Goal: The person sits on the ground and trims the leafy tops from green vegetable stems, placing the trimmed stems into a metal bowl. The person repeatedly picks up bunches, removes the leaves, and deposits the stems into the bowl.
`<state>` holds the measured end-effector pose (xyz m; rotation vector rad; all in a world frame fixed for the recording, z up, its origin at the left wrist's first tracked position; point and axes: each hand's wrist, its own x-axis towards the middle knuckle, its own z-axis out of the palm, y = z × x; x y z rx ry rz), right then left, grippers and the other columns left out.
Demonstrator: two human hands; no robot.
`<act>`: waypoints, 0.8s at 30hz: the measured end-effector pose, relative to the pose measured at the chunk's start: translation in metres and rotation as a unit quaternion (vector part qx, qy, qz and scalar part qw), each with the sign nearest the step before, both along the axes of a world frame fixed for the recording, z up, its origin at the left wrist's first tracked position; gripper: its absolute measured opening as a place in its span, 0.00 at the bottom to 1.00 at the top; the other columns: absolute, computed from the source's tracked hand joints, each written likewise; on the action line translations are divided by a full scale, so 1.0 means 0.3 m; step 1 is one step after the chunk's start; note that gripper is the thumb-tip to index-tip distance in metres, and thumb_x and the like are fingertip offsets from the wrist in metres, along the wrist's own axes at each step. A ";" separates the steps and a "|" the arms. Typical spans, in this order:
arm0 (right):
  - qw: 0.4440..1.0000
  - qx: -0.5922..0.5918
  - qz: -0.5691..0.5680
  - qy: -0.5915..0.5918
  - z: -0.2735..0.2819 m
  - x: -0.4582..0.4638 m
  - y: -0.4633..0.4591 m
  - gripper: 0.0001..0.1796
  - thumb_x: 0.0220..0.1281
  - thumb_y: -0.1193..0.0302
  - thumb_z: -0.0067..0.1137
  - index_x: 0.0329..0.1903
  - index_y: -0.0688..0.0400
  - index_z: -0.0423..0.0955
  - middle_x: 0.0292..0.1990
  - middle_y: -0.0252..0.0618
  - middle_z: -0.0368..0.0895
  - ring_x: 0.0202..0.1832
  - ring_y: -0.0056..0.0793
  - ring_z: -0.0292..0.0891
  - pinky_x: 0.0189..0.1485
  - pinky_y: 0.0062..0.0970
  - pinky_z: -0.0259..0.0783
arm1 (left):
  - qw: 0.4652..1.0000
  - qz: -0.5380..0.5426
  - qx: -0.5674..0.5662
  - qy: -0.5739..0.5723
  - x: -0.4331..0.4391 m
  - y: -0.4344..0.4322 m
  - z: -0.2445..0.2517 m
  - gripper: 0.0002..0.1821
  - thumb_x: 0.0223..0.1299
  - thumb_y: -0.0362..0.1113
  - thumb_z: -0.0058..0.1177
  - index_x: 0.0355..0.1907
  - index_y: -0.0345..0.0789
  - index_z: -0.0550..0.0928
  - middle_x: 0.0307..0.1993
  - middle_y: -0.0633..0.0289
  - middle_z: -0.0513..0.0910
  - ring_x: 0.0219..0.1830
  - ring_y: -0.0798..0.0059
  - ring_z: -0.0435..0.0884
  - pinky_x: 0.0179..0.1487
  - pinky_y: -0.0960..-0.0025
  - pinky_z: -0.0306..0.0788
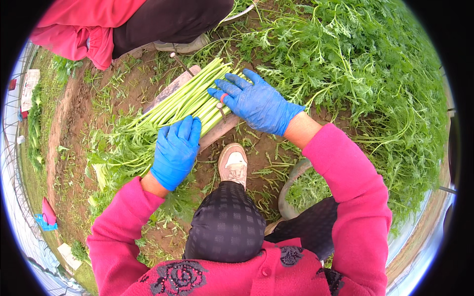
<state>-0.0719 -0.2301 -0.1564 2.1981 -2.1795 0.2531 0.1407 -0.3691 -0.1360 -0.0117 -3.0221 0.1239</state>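
A bundle of leafy greens lies slantwise on a wooden board (218,133), its pale green stems (185,100) side by side and its leaves (126,148) towards the lower left. Two upright metal pegs flank the stems, one peg (221,111) near my right hand and the other peg (181,63) on the far side. My left hand (177,151), in a blue glove, rests on the near edge of the bundle where leaves meet stems. My right hand (251,100), also blue-gloved with a red band round a finger, lies with spread fingers over the stem ends.
A large heap of the same greens (351,66) fills the right side. Another person's dark trouser leg (166,26) and shoe (183,45) are beyond the board. My shoe (233,161) stands just below the board. A curved rim (287,192) shows by my right knee. Cut stems litter the soil.
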 end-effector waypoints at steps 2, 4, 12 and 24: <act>1.000 -0.005 -0.011 0.009 -0.001 0.007 0.004 0.27 0.67 0.67 0.42 0.69 0.50 0.59 0.66 0.43 0.65 0.66 0.42 0.64 0.66 0.50 0.57 | 0.999 0.021 0.023 -0.026 0.005 0.012 0.016 0.39 0.40 0.37 0.64 0.60 0.34 0.70 0.57 0.55 0.72 0.55 0.60 0.72 0.56 0.57 0.64; 1.000 0.002 -0.021 0.010 -0.006 0.014 0.006 0.26 0.69 0.66 0.40 0.69 0.49 0.59 0.66 0.43 0.65 0.66 0.41 0.64 0.66 0.50 0.57 | 0.998 0.037 0.021 -0.044 0.021 0.027 0.035 0.42 0.39 0.37 0.65 0.63 0.36 0.67 0.60 0.55 0.70 0.59 0.59 0.69 0.59 0.54 0.62; 0.998 -0.051 -0.036 0.013 -0.027 0.030 0.002 0.27 0.62 0.68 0.45 0.66 0.50 0.62 0.63 0.40 0.68 0.63 0.39 0.66 0.61 0.47 0.64 | 0.986 0.057 -0.117 -0.104 0.113 0.021 0.101 0.41 0.50 0.37 0.58 0.70 0.40 0.60 0.66 0.57 0.66 0.67 0.58 0.63 0.64 0.46 0.57; 0.997 -0.021 -0.045 0.058 -0.025 0.048 -0.013 0.24 0.71 0.67 0.35 0.68 0.52 0.61 0.64 0.42 0.68 0.63 0.41 0.68 0.61 0.42 0.66 | 0.989 0.047 -0.072 -0.121 0.186 -0.036 0.048 0.40 0.53 0.31 0.49 0.72 0.44 0.57 0.70 0.57 0.59 0.70 0.56 0.59 0.66 0.44 0.55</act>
